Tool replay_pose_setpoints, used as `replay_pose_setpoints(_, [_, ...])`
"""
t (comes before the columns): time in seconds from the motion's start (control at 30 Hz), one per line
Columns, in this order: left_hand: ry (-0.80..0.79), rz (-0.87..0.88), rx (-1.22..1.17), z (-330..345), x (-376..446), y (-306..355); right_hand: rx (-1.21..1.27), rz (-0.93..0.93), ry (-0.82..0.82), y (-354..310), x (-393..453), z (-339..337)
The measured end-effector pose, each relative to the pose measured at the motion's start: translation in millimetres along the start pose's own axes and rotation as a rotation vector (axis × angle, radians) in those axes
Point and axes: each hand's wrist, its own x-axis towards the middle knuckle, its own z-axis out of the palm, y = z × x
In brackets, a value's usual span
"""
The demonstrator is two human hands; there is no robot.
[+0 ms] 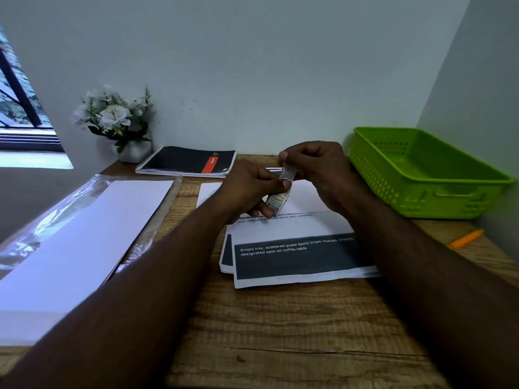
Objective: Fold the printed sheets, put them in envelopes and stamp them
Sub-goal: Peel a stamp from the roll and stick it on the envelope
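**Both hands on the stamp strip, above the printed sheets**

While your left hand [252, 189] pinches the lower part of the stamp strip [280, 192], your right hand [317, 167] pinches its upper end, thumb and forefinger closed on the pale top piece. Both grips are clamped on the same strip, which runs bent between them and is raised off the desk. Whether the top stamp is torn free of the rest you cannot tell from this view.

Directly beneath the grip lies an envelope [306, 197], white and flat, with its far edge hidden behind your hands. Just nearer to you than the grip, the printed sheets [295, 259] sit in a loose stack, the top one showing a dark band with white lettering; the envelope's near edge overlaps the stack.

Left of the grip, past your left forearm, a pack of envelopes [84, 242] lies in clear plastic wrap. Beyond the grip and to the left rests a spiral notebook [188, 161] with a dark cover and an orange label, and further left a pot of white flowers [115, 119] stands against the wall.

Right of the grip, close to your right hand, sits a green basket [421, 175]. Nearer to you on that side, an orange pen [466, 238] lies on the wooden desk [280, 332].
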Motion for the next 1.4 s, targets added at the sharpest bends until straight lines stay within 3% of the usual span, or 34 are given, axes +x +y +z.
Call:
replay_pose_setpoints(0.27, [0.018,-0.014,0.019,-1.5,-0.2,0.4,-0.031,0.043,-0.123,-1.3,2.7,-10.0])
replay_pose_setpoints(0.63, [-0.102,-0.064,-0.001,-4.3,-2.3,6.5,-0.068,0.014,-0.067,-4.4,1.7,-9.0])
replay_pose_setpoints(0.87, [-0.052,-0.014,0.039,-1.7,-3.3,4.4,-0.098,-0.033,-0.059,-10.8,0.6,-7.8])
replay_pose_setpoints(1.27, [-0.036,0.000,0.045,-5.4,1.0,1.8,0.071,-0.005,0.077,-6.5,-0.4,-2.3])
replay_pose_setpoints(1.4, [-0.011,-0.006,0.050,-9.3,-0.7,-2.0,0.361,-0.049,0.328,-18.7,11.9,-15.3])
